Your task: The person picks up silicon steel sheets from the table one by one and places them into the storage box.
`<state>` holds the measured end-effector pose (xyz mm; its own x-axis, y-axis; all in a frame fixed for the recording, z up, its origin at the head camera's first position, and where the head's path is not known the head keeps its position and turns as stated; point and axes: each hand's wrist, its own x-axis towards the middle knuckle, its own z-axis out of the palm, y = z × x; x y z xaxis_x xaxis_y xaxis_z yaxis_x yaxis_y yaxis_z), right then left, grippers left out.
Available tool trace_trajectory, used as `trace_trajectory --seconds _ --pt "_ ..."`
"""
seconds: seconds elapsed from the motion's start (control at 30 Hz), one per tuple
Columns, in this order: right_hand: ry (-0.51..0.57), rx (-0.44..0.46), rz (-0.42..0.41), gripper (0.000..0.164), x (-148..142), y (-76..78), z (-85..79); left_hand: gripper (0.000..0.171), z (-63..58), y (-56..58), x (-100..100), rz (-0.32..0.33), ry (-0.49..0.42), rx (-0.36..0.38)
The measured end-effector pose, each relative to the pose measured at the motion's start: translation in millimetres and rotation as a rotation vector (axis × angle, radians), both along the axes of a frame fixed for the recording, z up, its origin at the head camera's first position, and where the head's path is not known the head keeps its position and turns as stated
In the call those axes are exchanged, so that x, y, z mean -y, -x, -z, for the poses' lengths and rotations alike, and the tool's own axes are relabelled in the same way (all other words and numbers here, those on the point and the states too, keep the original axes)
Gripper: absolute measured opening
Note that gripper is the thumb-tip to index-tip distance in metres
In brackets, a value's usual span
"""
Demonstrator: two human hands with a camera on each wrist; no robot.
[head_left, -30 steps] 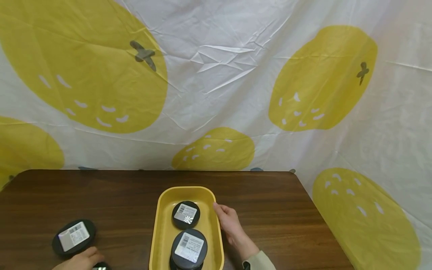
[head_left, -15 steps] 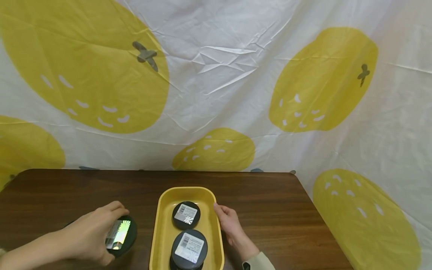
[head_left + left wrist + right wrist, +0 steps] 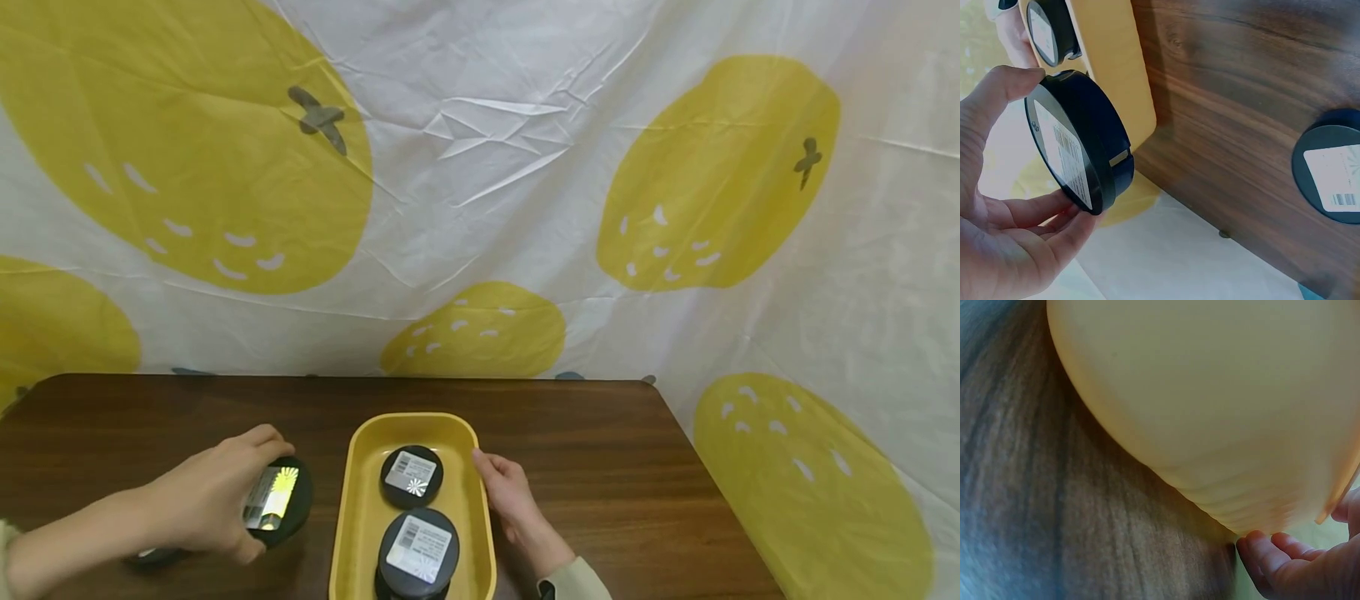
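My left hand grips a black round case by its edge, thumb on one side and fingers on the other. In the left wrist view the case is tilted, showing a white barcode label and a small notch in its side. To its right stands a yellow tray. My right hand holds the tray's right side, thumb at the rim and fingertips against the outer wall. In the tray lie one labelled black case and, nearer me, a second case resting on another.
Another black round case lies on the brown wooden table, mostly hidden behind my left forearm in the head view. Behind the table hangs a white cloth printed with yellow fruit.
My left hand has picked up a black case at the lower left and carried it up and right towards the tray, moving only slightly in the last half second. The right hand stays put.
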<state>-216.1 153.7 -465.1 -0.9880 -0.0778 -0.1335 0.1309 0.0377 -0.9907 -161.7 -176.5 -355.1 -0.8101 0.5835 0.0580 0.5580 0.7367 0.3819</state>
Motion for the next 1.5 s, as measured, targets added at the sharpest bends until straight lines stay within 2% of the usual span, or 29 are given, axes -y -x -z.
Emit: trace_trajectory --seconds 0.43,0.87,1.2,1.5 --pt "0.0 -0.003 -0.008 0.048 -0.1 -0.2 -1.3 0.088 -14.9 10.8 -18.3 -0.007 0.006 -0.019" --pt "-0.016 0.002 -0.002 0.048 -2.0 -0.1 2.5 0.082 -21.7 23.3 -30.3 0.024 0.004 -0.151" --pt "-0.012 0.001 0.002 0.046 -1.8 0.6 3.0 0.083 -23.0 29.8 -40.0 0.062 -0.007 -0.174" --pt "-0.001 -0.003 0.008 0.047 -0.5 -0.9 1.0 0.081 -26.6 37.3 -48.9 0.076 0.001 -0.164"
